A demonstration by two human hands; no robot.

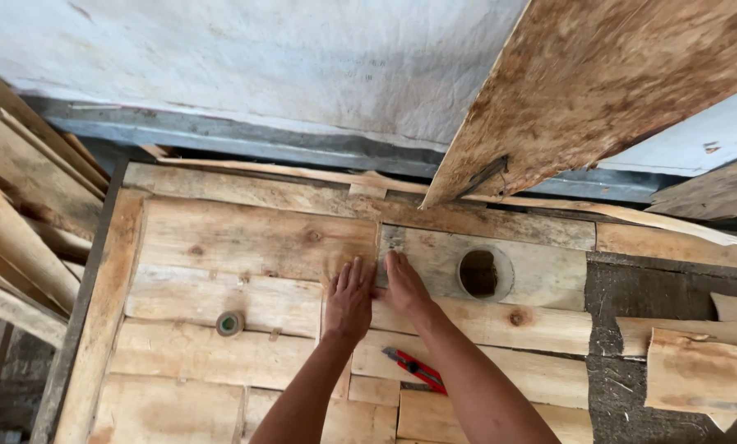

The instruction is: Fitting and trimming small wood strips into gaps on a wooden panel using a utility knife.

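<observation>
Both your palms lie flat on the plank seam, holding nothing.

Nearest you, the red utility knife (415, 370) lies just right of your right forearm; whether its blade is out cannot be told, so an elbow drawn back carelessly could catch it. Farther on, your left hand (349, 298) and right hand (403, 284) rest open, fingers spread, on the rough planks (245, 238) at mid-platform, where sliding them could pick up splinters. The tape roll (229, 323) sits well left. Just right of your hands the round hole (478, 273) could snag fingers. Beyond, the leaning board (598, 82) against the far wall could slip down if jolted.
</observation>
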